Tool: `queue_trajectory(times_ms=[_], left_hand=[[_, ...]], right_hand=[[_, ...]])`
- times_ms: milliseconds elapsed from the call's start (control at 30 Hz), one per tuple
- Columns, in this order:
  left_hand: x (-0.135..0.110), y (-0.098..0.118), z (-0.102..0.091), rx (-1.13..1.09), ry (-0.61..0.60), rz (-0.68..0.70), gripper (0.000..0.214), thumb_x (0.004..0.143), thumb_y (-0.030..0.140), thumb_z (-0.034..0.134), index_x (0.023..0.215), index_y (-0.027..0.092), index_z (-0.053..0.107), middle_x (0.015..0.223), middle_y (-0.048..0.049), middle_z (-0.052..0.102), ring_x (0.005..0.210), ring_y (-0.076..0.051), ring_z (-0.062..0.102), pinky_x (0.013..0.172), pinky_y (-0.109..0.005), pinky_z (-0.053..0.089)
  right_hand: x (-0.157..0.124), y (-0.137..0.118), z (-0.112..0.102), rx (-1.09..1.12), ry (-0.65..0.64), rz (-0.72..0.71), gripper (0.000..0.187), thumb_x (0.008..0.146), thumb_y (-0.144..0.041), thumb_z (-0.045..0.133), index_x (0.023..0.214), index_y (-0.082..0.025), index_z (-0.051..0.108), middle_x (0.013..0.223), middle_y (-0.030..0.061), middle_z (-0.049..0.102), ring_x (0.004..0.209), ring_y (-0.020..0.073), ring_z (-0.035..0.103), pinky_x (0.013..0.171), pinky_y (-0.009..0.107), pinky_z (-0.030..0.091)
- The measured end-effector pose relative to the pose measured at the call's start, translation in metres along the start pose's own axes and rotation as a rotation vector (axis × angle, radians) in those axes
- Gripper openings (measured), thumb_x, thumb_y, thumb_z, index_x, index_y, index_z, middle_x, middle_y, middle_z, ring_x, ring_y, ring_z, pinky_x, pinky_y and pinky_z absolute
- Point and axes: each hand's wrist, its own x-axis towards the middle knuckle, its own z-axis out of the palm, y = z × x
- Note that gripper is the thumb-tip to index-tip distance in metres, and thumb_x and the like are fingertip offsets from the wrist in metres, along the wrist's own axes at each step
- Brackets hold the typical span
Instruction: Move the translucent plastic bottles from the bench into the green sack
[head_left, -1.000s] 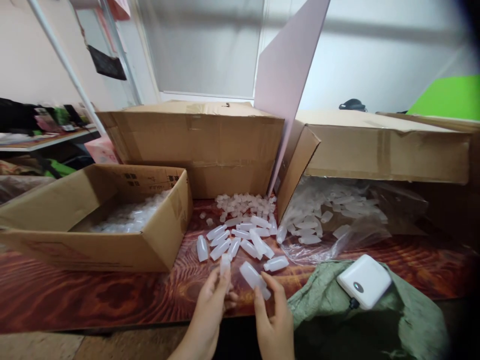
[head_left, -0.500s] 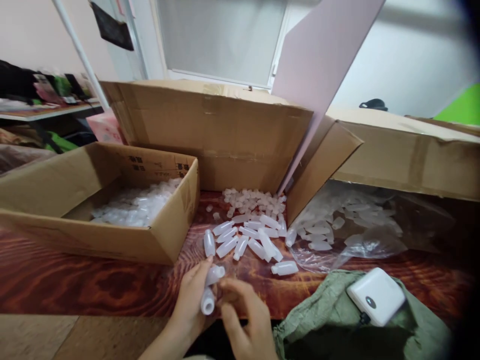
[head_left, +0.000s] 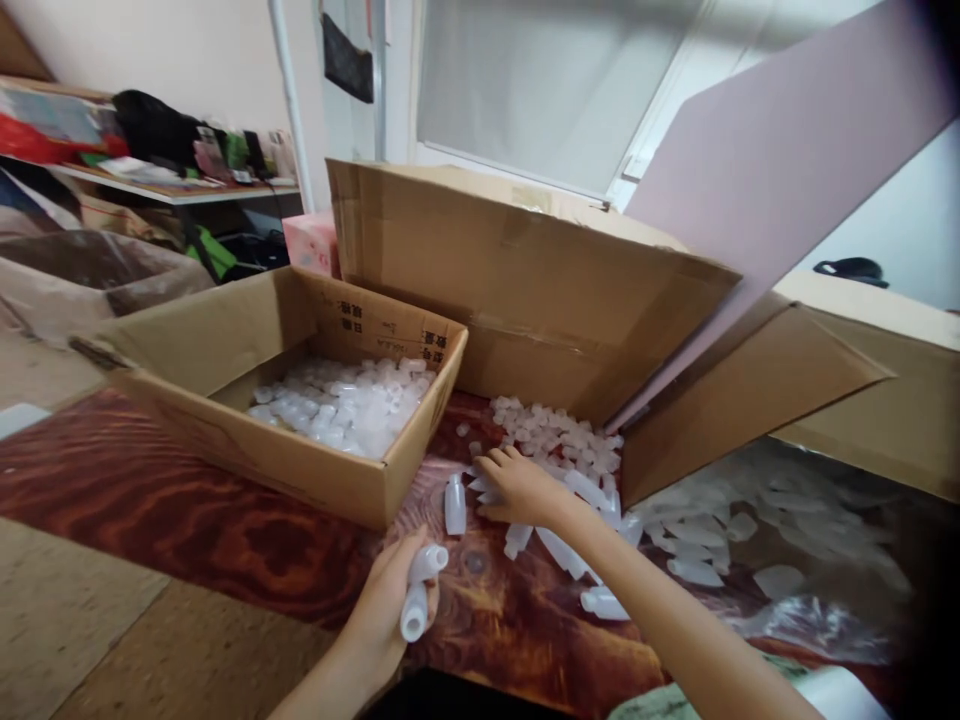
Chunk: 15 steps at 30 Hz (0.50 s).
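Observation:
Two translucent white plastic bottles (head_left: 415,608) are gripped side by side in my left hand (head_left: 384,598), their open necks facing me. My right hand (head_left: 525,488) reaches across the table with its fingers stretched over a loose group of similar bottles (head_left: 564,553), and it covers part of them. Whether the fingertips touch a bottle I cannot tell. One single bottle (head_left: 455,503) lies just left of that hand. Behind the fingers is a heap of small white caps (head_left: 551,430).
To the left, a cardboard box (head_left: 300,455) holds many small bottles. A tall cardboard carton (head_left: 525,290) stands behind the caps. On the right, a clear plastic bag (head_left: 817,625) with more bottles spills from another carton (head_left: 750,390). A white device (head_left: 844,692) lies at lower right.
My right hand has left the left hand's side and moved forward over the loose bottles. The left hand still holds two bottles. My view has turned left.

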Motion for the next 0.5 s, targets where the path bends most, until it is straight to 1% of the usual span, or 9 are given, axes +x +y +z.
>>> queue_trajectory(times_ms=[67,133,200,267,300,367,433,467,500], left_hand=[[0.001,0.001,0.001,-0.008,-0.002,-0.005,0.053,0.055,0.060,0.078,0.067,0.018,0.049,0.046,0.0049,0.049,0.033,-0.007,0.040,0.031,-0.016,0.027],[0.001,0.001,0.002,-0.030,0.013,-0.011,0.054,0.053,0.059,0.080,0.069,0.017,0.050,0.050,0.0051,0.050,0.034,-0.007,0.041,0.032,-0.017,0.028],[0.001,0.001,0.001,-0.052,0.024,-0.006,0.054,0.052,0.057,0.081,0.072,0.017,0.053,0.054,0.0048,0.052,0.035,-0.007,0.042,0.032,-0.017,0.029],[0.002,0.000,-0.001,-0.061,0.010,0.010,0.052,0.054,0.056,0.080,0.075,0.015,0.056,0.057,0.0039,0.054,0.036,-0.007,0.042,0.032,-0.017,0.030],[0.001,-0.001,-0.002,-0.067,0.003,0.020,0.051,0.055,0.056,0.079,0.076,0.015,0.058,0.058,0.0034,0.055,0.036,-0.007,0.043,0.032,-0.017,0.029],[0.001,-0.004,-0.003,-0.087,0.013,0.049,0.047,0.058,0.055,0.077,0.076,0.015,0.060,0.060,0.0024,0.056,0.037,-0.007,0.043,0.032,-0.017,0.027],[0.000,-0.008,-0.002,-0.105,0.043,0.105,0.043,0.063,0.053,0.073,0.079,0.015,0.062,0.062,0.0016,0.057,0.039,-0.007,0.043,0.033,-0.017,0.026],[-0.001,-0.009,0.000,-0.105,0.059,0.143,0.040,0.067,0.052,0.071,0.081,0.015,0.062,0.062,0.0016,0.057,0.040,-0.008,0.044,0.034,-0.017,0.027],[-0.001,-0.010,0.003,-0.094,0.077,0.187,0.038,0.070,0.052,0.068,0.082,0.016,0.063,0.062,0.0016,0.056,0.043,-0.009,0.045,0.037,-0.018,0.030]], right_hand=[[0.002,0.002,0.002,0.054,0.015,0.011,0.051,0.065,-0.017,0.076,0.114,-0.015,0.062,0.108,0.0110,0.063,0.103,0.0274,0.055,0.092,0.043,0.044],[0.003,0.003,0.004,0.135,0.048,0.042,0.046,0.067,-0.014,0.069,0.112,-0.015,0.061,0.104,0.0099,0.062,0.102,0.0263,0.055,0.093,0.042,0.043],[0.002,0.001,0.004,0.239,0.099,0.095,0.045,0.066,-0.013,0.066,0.111,-0.015,0.060,0.103,0.0093,0.062,0.102,0.0259,0.055,0.095,0.041,0.042],[-0.004,-0.009,0.003,0.360,0.177,0.185,0.046,0.067,-0.017,0.066,0.113,-0.017,0.056,0.102,0.0081,0.062,0.097,0.0249,0.056,0.093,0.040,0.043],[-0.009,-0.017,0.002,0.429,0.219,0.244,0.045,0.071,-0.022,0.065,0.114,-0.018,0.052,0.099,0.0072,0.062,0.093,0.0239,0.057,0.090,0.039,0.045],[-0.025,-0.041,0.004,0.583,0.288,0.373,0.039,0.082,-0.036,0.058,0.114,-0.018,0.045,0.088,0.0042,0.060,0.077,0.0205,0.058,0.074,0.036,0.050],[-0.045,-0.069,0.010,0.758,0.285,0.458,0.034,0.090,-0.047,0.044,0.108,-0.018,0.043,0.077,0.0009,0.056,0.061,0.0166,0.055,0.054,0.029,0.049],[-0.055,-0.084,0.014,0.873,0.267,0.491,0.035,0.091,-0.050,0.042,0.105,-0.018,0.043,0.074,0.0001,0.055,0.058,0.0156,0.055,0.049,0.026,0.047],[-0.064,-0.097,0.019,1.052,0.255,0.542,0.035,0.090,-0.051,0.043,0.103,-0.018,0.044,0.072,-0.0005,0.053,0.057,0.0144,0.054,0.046,0.023,0.045]])
